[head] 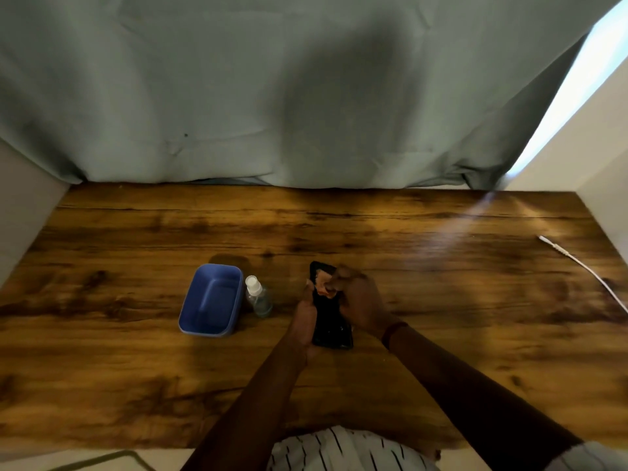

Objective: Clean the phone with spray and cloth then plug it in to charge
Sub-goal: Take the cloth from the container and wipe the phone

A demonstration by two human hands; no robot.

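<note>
A black phone (331, 321) is held over the middle of the wooden table (441, 300), screen up. My left hand (306, 316) grips its left edge. My right hand (358, 299) presses a small brownish cloth (323, 283) onto the phone's upper part. A small clear spray bottle (258, 297) with a white cap stands just left of the phone, apart from both hands. A white charging cable (584, 266) lies at the table's far right edge, its plug end pointing left.
A blue plastic tub (210, 300) sits left of the spray bottle and looks empty. A grey-green curtain (272, 96) hangs behind the table's back edge. White walls close in on both sides. My striped clothing (339, 450) shows at the near edge.
</note>
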